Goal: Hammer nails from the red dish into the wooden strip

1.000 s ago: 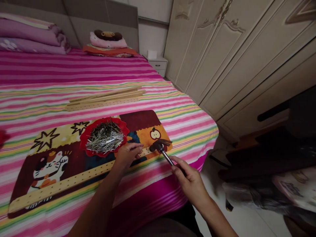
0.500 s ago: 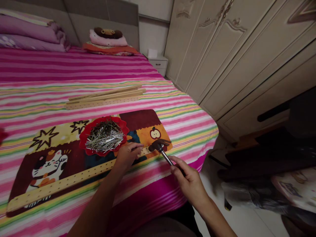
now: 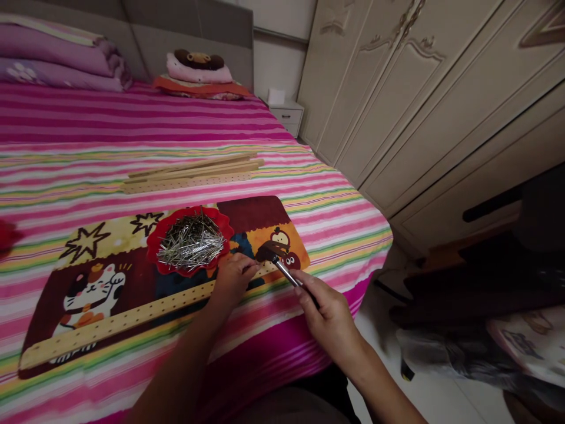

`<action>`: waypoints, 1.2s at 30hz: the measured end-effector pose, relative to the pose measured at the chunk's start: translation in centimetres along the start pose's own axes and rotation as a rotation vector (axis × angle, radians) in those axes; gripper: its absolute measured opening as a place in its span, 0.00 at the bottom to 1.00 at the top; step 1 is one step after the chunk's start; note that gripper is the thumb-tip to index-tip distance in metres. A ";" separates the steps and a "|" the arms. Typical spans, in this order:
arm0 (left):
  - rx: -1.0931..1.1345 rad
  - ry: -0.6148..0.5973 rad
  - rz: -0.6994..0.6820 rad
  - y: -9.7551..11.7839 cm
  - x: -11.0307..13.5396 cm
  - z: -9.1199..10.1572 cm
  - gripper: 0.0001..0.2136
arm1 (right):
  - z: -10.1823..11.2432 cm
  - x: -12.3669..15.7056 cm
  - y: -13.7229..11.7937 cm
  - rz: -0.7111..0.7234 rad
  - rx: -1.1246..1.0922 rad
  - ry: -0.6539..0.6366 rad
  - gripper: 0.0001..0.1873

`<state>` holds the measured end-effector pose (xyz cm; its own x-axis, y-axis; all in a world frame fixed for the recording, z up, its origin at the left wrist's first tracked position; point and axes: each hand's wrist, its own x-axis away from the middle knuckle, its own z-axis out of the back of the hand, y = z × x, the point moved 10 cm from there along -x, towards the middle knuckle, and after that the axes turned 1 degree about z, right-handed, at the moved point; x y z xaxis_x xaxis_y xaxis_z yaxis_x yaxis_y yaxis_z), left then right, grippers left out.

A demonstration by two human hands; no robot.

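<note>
My right hand (image 3: 329, 312) is wrapped round the handle of a claw hammer (image 3: 285, 271), its dark head low over the right end of a perforated wooden strip (image 3: 132, 316). Close beside that head, my left hand (image 3: 236, 275) pinches what looks like a thin nail (image 3: 259, 264) at the strip; the fingers hide most of it. The strip lies lengthwise on a patterned mat (image 3: 247, 211) and has rows of small holes. Just behind my left hand, a red scalloped bowl (image 3: 152, 244) holds a heap of silver nails (image 3: 192, 241).
More wooden strips (image 3: 194, 171) lie beyond the mat on the striped bedspread (image 3: 344, 224). Folded bedding (image 3: 57, 59) and a pillow stack (image 3: 198, 73) sit at the headboard. Wardrobes (image 3: 375, 88) stand to the right, with bags (image 3: 521, 341) near the floor.
The hammer head has moved left and down, closer to the fingertips of my left hand. My left hand stays at the strip. The whole view has shifted slightly.
</note>
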<state>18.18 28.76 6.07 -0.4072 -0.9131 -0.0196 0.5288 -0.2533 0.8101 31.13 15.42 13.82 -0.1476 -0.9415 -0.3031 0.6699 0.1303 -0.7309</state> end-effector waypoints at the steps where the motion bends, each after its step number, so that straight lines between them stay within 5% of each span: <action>1: -0.005 -0.001 -0.005 0.0 0.0 0.0 0.09 | -0.1 -0.1 -0.2 0.012 0.015 -0.005 0.20; 6: -0.044 0.011 -0.030 0.1 -0.1 0.0 0.10 | -0.9 0.0 -0.4 0.048 0.098 -0.077 0.22; 13: -0.071 0.015 0.008 0.3 0.2 0.6 0.04 | 0.9 0.6 -0.2 0.021 0.033 0.042 0.18; 21: -0.480 0.296 0.111 -1.8 0.8 10.8 0.10 | 1.2 1.6 1.7 -0.063 0.000 0.066 0.17; 29: -0.709 0.152 0.165 -3.0 -0.6 9.8 0.11 | 0.5 1.8 1.7 -0.061 -0.008 0.042 0.17; 36: -0.443 0.211 0.162 -4.5 -0.5 11.3 0.07 | 0.0 1.9 1.8 -0.051 -0.003 0.018 0.18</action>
<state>7.63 34.00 9.08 -0.1588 -0.9848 -0.0697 0.8560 -0.1725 0.4874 32.12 13.87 11.92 -0.1944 -0.9412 -0.2763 0.6591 0.0833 -0.7475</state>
